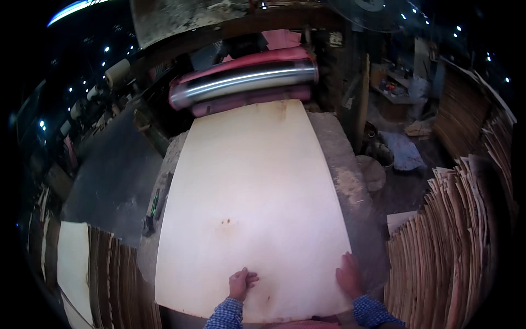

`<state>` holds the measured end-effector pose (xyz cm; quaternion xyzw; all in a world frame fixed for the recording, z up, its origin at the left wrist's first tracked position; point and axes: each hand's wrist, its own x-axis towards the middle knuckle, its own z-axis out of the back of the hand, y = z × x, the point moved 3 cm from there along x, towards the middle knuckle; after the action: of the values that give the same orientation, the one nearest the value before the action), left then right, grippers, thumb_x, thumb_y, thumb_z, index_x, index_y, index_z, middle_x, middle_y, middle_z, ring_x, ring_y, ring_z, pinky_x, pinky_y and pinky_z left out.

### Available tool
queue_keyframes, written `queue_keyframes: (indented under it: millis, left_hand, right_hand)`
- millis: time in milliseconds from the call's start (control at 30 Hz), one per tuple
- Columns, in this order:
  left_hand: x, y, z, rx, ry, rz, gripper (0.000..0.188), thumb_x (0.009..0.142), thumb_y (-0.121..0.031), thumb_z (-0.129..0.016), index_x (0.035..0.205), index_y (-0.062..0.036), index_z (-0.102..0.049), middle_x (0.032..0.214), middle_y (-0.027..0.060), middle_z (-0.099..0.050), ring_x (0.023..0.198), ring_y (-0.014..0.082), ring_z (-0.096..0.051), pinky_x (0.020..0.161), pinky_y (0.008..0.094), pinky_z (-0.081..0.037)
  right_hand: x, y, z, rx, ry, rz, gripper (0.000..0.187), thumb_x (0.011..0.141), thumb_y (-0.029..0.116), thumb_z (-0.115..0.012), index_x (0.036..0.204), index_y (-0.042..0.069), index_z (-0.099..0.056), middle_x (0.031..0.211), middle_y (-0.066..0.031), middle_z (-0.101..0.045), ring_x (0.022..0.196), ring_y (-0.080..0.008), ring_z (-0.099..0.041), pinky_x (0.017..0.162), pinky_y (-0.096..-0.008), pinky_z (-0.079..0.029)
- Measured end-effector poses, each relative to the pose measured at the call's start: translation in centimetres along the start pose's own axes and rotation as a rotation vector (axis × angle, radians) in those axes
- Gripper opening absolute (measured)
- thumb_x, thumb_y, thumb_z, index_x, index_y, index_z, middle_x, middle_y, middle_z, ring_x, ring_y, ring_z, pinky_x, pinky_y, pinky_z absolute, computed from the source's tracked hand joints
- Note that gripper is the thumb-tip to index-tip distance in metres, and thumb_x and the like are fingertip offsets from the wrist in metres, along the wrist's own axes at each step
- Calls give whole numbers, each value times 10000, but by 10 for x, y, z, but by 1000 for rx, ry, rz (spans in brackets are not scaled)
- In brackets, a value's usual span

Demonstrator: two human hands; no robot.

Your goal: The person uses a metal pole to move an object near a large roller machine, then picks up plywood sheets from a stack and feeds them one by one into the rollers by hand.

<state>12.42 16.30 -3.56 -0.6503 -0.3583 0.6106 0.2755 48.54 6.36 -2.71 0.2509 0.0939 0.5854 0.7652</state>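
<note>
A large pale wood veneer sheet (252, 181) with small brown knot marks lies over the worktable in front of me. Its far end reaches the glue-coated pink and shiny rollers (246, 82). My left hand (241, 283) is over the near middle of the sheet, its fingers curled together; whatever may be between them is too small to make out. At the sheet's near right edge, my right hand (349, 276) rests with its fingers stretched forward along the edge. Both forearms wear blue checked sleeves.
Tall stacks of veneer sheets (438, 247) stand on the right, with more veneers (112, 268) at the lower left. A dark tool with a green part (153, 205) lies on the table's left border. Buckets (381, 153) and a whitish sack (402, 149) sit beyond the table's right side.
</note>
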Motion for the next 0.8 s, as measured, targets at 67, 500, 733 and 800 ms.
queue_keyframes:
  millis: [67,500,733,800]
  left_hand:
    - [-15,1,1,-114,103,-54,382,963,-309,-461,993,47,-597,971,148,-666,861,211,-665,675,299,-516]
    - [-92,80,162,-863,-44,87,619,961,-502,-349,1391,-57,-334,1380,140,-427,1252,297,-433,1042,447,-367]
    - [-124,141,206,-429,-240,70,345,909,-393,-574,1077,-90,-573,1011,59,-641,863,130,-627,682,240,-500]
    - [-163,162,239,-510,-294,106,369,924,-367,-550,1117,-52,-553,1087,89,-630,919,178,-638,713,272,-513]
  right_hand:
    - [-33,-19,-1,-62,45,-89,489,769,171,-599,1186,-54,-478,1269,-281,-467,1189,-414,-441,995,-466,-364]
    - [-13,4,-17,-442,219,110,473,813,300,-617,1169,23,-475,1020,-193,-579,985,-340,-565,800,-480,-475]
    - [-22,340,-176,289,445,951,402,764,44,-630,1150,-11,-529,1157,-233,-532,1078,-380,-516,938,-425,-424]
    - [-47,436,-168,464,643,1025,363,785,73,-624,1129,-11,-546,1111,-211,-563,1046,-339,-546,907,-404,-441]
